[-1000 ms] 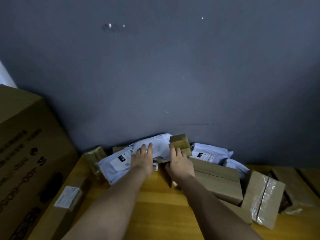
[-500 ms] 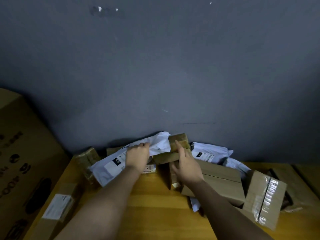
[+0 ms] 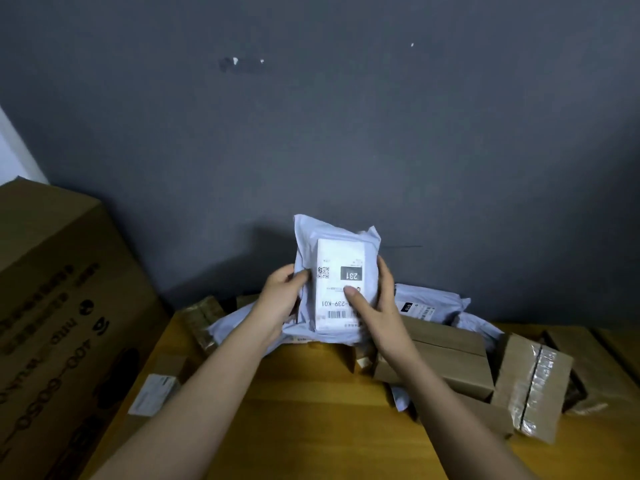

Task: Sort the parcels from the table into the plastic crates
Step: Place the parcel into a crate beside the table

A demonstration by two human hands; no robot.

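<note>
I hold one white parcel [image 3: 341,282] up in front of me, above the desk [image 3: 311,410], with its label facing me. My left hand [image 3: 280,299] grips its left edge, fingers curled behind and thumb in front. My right hand [image 3: 375,306] grips the right side, thumb pressed on the label. So both hands are closed around this one parcel.

I think the job is only just starting. Lots of parcels are not sorted yet: more white bags [image 3: 429,303] lie at the back by the wall, and brown boxes [image 3: 446,362] sit on the right side of the desk. A big cardboard box [image 3: 62,306] stands on my left. I cannot see any plastic crates from here, so I cannot tell if anything is in them.
</note>
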